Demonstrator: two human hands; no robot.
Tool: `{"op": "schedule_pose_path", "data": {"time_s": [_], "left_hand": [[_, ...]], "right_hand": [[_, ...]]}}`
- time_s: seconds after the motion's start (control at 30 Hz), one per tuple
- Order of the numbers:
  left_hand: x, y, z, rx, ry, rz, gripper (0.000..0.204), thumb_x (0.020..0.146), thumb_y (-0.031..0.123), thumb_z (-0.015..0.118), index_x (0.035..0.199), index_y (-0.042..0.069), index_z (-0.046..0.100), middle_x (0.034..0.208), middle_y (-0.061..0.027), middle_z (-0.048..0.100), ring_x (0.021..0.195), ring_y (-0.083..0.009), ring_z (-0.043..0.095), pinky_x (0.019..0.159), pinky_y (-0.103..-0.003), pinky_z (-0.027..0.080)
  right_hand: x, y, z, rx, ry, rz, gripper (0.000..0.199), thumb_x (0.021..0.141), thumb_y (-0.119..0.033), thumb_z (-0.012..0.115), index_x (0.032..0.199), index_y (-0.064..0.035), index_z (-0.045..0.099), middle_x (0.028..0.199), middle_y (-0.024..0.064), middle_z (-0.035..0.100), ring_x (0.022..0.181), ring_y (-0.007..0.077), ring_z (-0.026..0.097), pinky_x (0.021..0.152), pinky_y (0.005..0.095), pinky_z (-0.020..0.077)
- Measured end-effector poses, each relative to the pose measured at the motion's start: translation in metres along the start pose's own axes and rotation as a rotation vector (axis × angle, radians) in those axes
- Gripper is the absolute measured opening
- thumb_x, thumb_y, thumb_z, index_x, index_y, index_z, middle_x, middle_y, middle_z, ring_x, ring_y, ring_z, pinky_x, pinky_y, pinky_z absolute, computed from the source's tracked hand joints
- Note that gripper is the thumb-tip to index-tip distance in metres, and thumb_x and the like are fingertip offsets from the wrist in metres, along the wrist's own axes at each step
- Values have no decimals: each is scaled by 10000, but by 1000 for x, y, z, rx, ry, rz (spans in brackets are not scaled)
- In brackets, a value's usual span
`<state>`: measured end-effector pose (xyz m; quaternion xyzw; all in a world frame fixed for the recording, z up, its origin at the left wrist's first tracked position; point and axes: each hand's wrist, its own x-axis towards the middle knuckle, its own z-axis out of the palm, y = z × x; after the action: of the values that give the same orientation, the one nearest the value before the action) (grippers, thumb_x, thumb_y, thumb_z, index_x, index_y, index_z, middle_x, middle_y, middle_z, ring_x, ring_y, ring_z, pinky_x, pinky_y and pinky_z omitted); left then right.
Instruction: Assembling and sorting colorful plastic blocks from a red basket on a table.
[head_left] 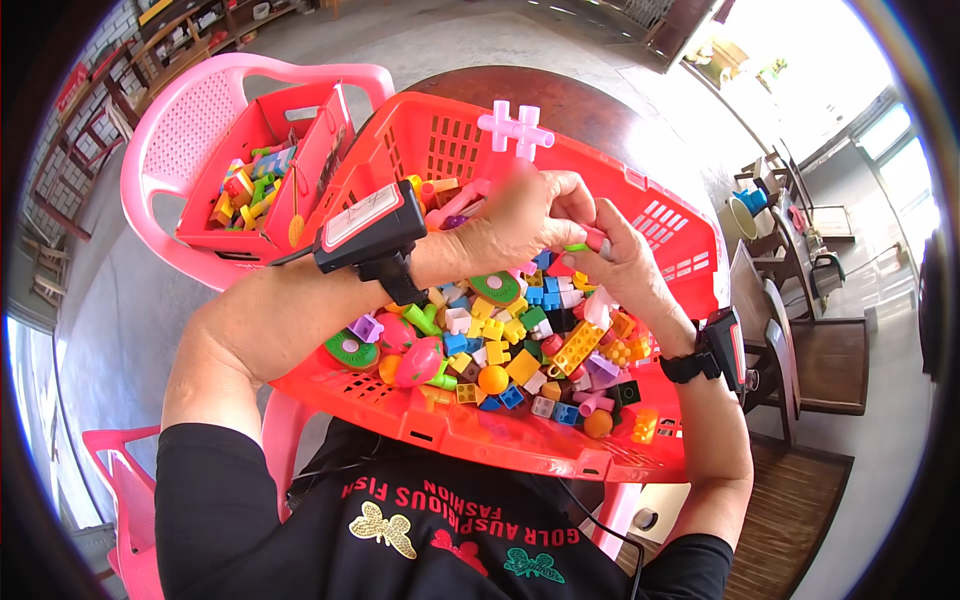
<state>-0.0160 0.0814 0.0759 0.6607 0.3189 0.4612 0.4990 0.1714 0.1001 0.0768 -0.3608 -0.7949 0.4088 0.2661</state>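
Observation:
Over the red basket (470, 455), my two hands meet with their fingertips close together. My left hand (525, 215) is closed, and a pink branching pipe connector (515, 130) rises just behind it; its lower end is hidden by the hand. At the fingertips shows a small green piece (575, 247). My right hand (630, 260) pinches a small pink tube piece (597, 240) beside the green one. Under the hands lie mixed toy blocks (520, 365), a kiwi-slice toy (497, 288) and pink toy fruit (418, 362).
A red box (215, 240) of blocks rests on a pink plastic chair (180, 130) at the left. Behind the basket shows a dark round table (560, 90). Wooden chairs (830, 365) stand at the right. Each wrist wears a strapped device, and a black cable (600, 520) crosses my shirt.

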Motion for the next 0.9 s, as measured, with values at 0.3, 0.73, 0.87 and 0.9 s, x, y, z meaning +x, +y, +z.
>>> {"op": "schedule_pose_path", "data": {"time_s": [0.3,0.73,0.87,0.9], "left_hand": [[4,-2,-40,898,187,-152,195,763,241,613,843,64,612,746,-102,639,756,-262,633,699,-393,479],[10,-41,-60,838,203,52,560,759,547,637,909,8,620,869,-152,648,876,-305,623,758,-421,467],[16,-36,-55,327,68,-293,398,761,388,706,898,22,631,825,-105,653,817,-233,630,732,-364,480],[18,-45,-53,291,123,-171,318,770,319,705,887,32,635,803,-84,651,793,-205,626,722,-346,479]], "right_hand": [[-1,-2,-9,200,-28,24,293,837,31,586,1106,-52,505,928,5,585,854,79,568,762,235,472],[-2,-6,-12,187,-68,56,269,833,2,601,1085,-64,533,932,-23,567,833,56,543,721,216,450],[-4,0,-14,181,-68,60,263,834,3,599,1082,-69,544,893,-35,574,808,47,533,707,214,448],[-2,0,-11,180,-74,54,263,834,3,599,1082,-69,544,893,-35,574,808,47,533,707,214,448]]}}
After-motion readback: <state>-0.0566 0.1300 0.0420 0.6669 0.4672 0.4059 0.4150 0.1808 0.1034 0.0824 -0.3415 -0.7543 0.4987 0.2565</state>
